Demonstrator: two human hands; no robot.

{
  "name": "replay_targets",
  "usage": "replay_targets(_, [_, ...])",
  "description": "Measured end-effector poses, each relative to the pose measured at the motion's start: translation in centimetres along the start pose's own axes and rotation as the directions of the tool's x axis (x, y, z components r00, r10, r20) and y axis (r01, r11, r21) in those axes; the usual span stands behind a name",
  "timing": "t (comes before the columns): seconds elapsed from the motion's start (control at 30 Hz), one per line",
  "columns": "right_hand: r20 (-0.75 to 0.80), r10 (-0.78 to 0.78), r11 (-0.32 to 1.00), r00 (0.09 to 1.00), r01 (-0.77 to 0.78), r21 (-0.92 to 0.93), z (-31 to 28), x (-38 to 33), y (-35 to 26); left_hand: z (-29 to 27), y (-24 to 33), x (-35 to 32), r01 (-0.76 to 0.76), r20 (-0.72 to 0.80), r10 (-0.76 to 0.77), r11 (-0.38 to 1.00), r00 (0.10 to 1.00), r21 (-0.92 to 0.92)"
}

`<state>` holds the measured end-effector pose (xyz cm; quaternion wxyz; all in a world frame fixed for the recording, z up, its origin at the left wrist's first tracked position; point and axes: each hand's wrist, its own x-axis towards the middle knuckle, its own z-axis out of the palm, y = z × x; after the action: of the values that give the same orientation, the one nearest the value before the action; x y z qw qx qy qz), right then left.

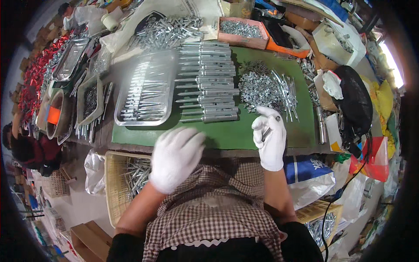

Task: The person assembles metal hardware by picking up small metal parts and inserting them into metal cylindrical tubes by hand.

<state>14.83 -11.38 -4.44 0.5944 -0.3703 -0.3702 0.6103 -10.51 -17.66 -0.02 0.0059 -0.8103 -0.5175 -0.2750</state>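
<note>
Brown-and-white check marks my apron, nearest; to its left, a cream plastic basket holds loose metal rods. Above it is my white-gloved left hand, blurred, palm down, fingers loosely bent; whether they hold anything I cannot tell. My right hand, also gloved, has its fingers curled narrowly around a small grey metal piece, its form largely hidden, at the near right of the green work mat. Beyond, left to right: a clear plastic tray of pointed metal pins; a row of metal cylinders with slender shafts, shafts pointing left; a heap of small metal nuts beside loose slender rods. I judge the aligned row to be the ordered portion, the unsorted nuts and rods what remains; the final count cannot be told. Farthest lie a large heap of metal sleeves and, right of it, a pink box of small fittings.
</note>
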Motion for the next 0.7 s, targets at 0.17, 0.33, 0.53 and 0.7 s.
replay_targets(0.17, [-0.044,0.04,0.998,0.998,-0.042,-0.037,-0.2,-0.7,0.0,5.3,-0.1,5.1,-0.049,0.056,0.043,0.993,0.997,0.107])
replay_targets(0.33, [-0.048,0.028,0.995,0.998,-0.033,-0.097,-0.1,-0.9,0.0,6.6,-0.9,5.3,-0.032,0.11,0.022,0.995,0.994,0.093])
replay_targets(0.53, [-0.032,0.186,0.945,0.982,-0.188,-0.268,1.2,-1.2,-2.5,4.8,-1.0,4.9,0.046,0.131,-0.031,0.993,0.991,-0.108])
replay_targets(0.7, [-0.076,0.271,0.868,0.959,-0.278,-0.411,1.9,-1.7,-3.1,4.8,1.1,6.6,-0.249,0.263,0.222,0.966,0.939,0.072])
